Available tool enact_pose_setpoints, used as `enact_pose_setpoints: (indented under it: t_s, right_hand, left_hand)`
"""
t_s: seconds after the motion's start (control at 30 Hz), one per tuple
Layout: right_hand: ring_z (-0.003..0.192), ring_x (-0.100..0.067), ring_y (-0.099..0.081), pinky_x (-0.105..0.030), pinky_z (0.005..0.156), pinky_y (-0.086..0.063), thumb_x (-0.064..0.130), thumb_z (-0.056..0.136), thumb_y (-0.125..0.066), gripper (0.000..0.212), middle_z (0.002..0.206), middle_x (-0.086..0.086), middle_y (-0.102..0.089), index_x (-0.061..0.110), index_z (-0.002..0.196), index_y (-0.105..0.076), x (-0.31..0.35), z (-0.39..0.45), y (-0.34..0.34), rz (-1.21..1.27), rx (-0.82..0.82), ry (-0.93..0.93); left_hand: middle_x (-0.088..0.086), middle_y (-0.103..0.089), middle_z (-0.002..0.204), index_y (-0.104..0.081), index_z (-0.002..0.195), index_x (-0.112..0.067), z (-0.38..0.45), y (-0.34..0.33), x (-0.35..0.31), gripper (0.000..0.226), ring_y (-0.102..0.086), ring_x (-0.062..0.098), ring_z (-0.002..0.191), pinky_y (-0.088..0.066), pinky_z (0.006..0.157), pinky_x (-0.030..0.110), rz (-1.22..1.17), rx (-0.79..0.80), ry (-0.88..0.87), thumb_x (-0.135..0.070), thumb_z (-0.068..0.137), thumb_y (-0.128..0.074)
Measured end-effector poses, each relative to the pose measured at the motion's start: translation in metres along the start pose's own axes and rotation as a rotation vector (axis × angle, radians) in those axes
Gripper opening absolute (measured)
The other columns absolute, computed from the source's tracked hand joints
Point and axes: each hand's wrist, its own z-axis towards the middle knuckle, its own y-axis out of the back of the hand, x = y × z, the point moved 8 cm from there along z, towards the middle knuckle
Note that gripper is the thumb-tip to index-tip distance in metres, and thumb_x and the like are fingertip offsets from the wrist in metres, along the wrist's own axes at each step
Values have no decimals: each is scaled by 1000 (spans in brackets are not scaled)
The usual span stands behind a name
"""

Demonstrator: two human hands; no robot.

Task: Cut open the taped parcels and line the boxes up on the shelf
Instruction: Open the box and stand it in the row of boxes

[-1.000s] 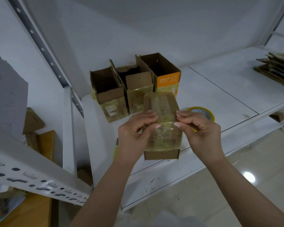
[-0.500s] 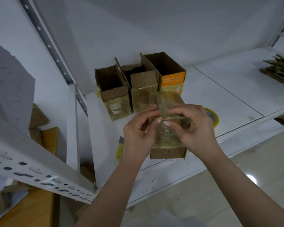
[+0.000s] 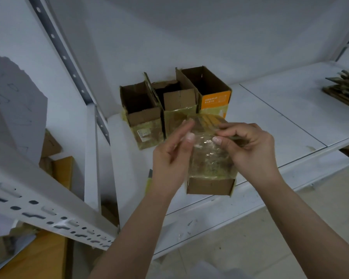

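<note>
Parcel [image 3: 211, 164], centre frame: light, stiff card under slick, crinkled tape. Right hand [image 3: 250, 146] pinches its loose tape edge; left hand [image 3: 173, 156] lies straight-fingered alongside. Best grip: bare card base.

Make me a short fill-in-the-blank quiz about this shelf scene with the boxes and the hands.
1. Lined up at the back of the shelf stand ____ opened boxes.
2. The rightmost opened box has a front panel coloured ____.
3. The taped parcel is held by ____ hands.
4. The right hand pinches the parcel's ____ covering.

Missing words: three; orange; both; tape
</note>
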Motion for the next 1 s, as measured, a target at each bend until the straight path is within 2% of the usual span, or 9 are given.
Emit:
enact_pose_setpoints:
  t_s: [0.17,0.27,0.33,0.43,0.5,0.63,0.73,0.83,1.0]
  right_hand:
    - [98,-13,-69,-48,89,-54,18,76,-80,19,96,12,-74,34,81,-73,5,5,1,139,37,-70]
    - [98,-18,-68,-50,88,-53,22,77,-81,18,93,12,-74,38,80,-72,4,3,0,112,28,-90]
    - [98,-18,-68,-51,87,-53,26,77,-82,16,92,14,-74,39,78,-72,1,1,-2,85,23,-108]
    - [98,-18,-67,-51,85,-53,29,77,-81,15,91,16,-74,40,77,-71,-2,-1,-4,46,23,-122]
    - [99,-18,-67,-51,86,-53,29,77,-81,14,91,16,-74,40,77,-72,-2,-1,-3,51,20,-126]
    - [97,-19,-67,-51,85,-53,33,77,-79,8,92,15,-74,37,79,-73,-3,-1,-1,62,29,-117]
    - [94,-19,-67,-50,83,-53,34,77,-80,7,91,8,-74,35,81,-74,-2,-3,-2,3,30,-104]
    - [92,-18,-68,-48,83,-54,31,78,-80,10,94,4,-73,36,84,-74,0,-2,-3,-18,49,-92]
    - [94,-3,-69,-26,85,-57,11,82,-76,21,99,15,-73,29,93,-72,-1,-4,7,148,36,-110]
  left_hand:
    - [6,-51,145,-44,144,-31,-1,-10,-1,49,-44,15,136,-37,113,42,120,111,9,-47,100,-29]
    - [0,-46,147,-47,139,-22,-4,-22,-5,44,-43,11,136,-36,110,23,204,145,-74,-37,102,-29]
    - [-17,-51,130,-54,129,-12,-2,-22,-8,36,-54,-2,113,-43,92,14,249,101,-125,-28,103,-33]
    - [0,-61,110,-58,118,-3,0,-21,-16,29,-52,-1,90,-39,78,6,370,-1,-191,-16,103,-37]
    - [8,-62,109,-59,117,-2,0,-22,-19,28,-52,0,93,-38,79,4,384,-12,-211,-15,102,-38]
    - [-4,-58,120,-55,125,-13,2,-26,-17,30,-54,3,110,-43,90,16,301,81,-189,-26,101,-42]
    - [-9,-59,115,-60,111,-11,0,-30,-18,19,-56,7,113,-44,97,27,202,79,-181,-20,100,-47]
    - [3,-64,104,-62,102,-5,-1,-28,-18,18,-57,8,106,-42,90,18,168,36,-177,-14,100,-47]
    - [6,-64,101,-60,103,-16,0,-14,-17,18,-58,5,92,-42,81,14,211,-32,-149,-22,100,-44]
